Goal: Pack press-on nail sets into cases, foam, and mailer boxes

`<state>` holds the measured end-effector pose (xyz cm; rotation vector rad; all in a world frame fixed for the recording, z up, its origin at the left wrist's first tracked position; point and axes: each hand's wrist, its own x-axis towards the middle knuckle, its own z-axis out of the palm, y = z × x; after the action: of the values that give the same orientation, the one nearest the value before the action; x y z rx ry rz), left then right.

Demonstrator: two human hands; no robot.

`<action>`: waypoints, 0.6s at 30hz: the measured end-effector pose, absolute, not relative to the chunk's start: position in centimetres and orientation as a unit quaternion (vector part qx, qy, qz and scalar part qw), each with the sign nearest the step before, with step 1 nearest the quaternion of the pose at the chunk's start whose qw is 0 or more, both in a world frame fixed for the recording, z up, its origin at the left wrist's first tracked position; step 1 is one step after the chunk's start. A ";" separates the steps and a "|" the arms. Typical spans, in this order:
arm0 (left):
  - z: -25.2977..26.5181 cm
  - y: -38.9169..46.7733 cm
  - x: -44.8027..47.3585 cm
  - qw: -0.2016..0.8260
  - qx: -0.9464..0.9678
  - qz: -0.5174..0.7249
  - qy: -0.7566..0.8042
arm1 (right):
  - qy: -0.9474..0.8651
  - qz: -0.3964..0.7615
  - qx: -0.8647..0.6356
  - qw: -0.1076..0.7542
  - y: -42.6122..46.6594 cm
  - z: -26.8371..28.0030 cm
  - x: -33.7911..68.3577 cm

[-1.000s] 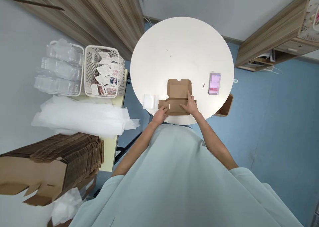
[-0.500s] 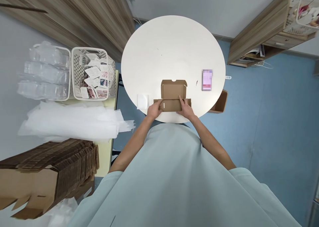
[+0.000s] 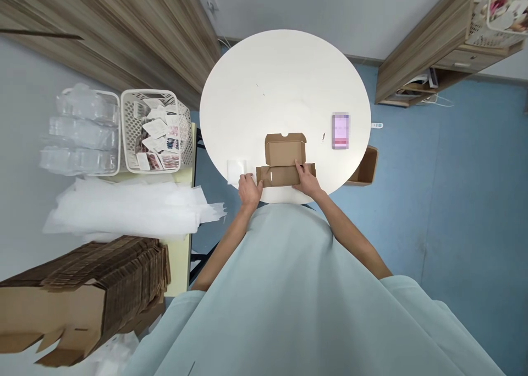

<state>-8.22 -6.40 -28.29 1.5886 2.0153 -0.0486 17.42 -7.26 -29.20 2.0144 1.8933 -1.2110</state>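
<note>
A small brown cardboard box (image 3: 285,151) lies partly folded on the round white table (image 3: 284,73), its lid panel raised at the back and its side flaps spread. My right hand (image 3: 307,181) grips the box's front right part, with a finger over the inner panel and others at the front edge. My left hand (image 3: 249,190) is at the box's left end, thumb close to the flap, fingers apart. Just beyond those fingers lies a flat white square packet (image 3: 236,171), which they touch or nearly touch.
A phone with a blurred screen (image 3: 340,130) lies to the right on the table. On the left stand a white basket of small carded packets (image 3: 157,131), stacked clear plastic trays (image 3: 84,128), white foam sheets (image 3: 127,206) and flattened cardboard boxes (image 3: 107,288). A brown bin (image 3: 365,167) stands on the floor.
My left hand has let go of the box's left side and moved left and slightly down towards the white packet. My right hand stays on the box.
</note>
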 end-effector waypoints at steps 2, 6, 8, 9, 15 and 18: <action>-28.3 -6.5 -8.6 0.312 0.586 -0.027 0.747 | 0.630 -0.397 0.665 0.062 -7.3 -29.3 17.4; -27.9 -6.7 -8.0 0.346 0.579 0.000 0.738 | 0.632 -0.390 0.666 0.068 -7.3 -29.6 17.3; -27.6 -6.9 -7.2 0.368 0.577 0.024 0.729 | 0.632 -0.388 0.667 0.070 -7.3 -29.6 17.3; -27.5 -7.0 -6.7 0.379 0.580 0.036 0.720 | 0.633 -0.386 0.667 0.072 -7.2 -29.5 17.2; -28.3 -7.1 -4.5 0.415 0.565 0.062 0.711 | 0.635 -0.375 0.668 0.099 -6.5 -28.9 16.8; -29.1 -6.7 -4.2 0.390 0.552 0.037 0.736 | 0.639 -0.376 0.663 0.102 -6.4 -28.9 16.9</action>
<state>-4.24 -6.73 -29.11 1.4038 1.8697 0.0930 16.94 -6.37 -28.86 1.9577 1.8867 -1.1098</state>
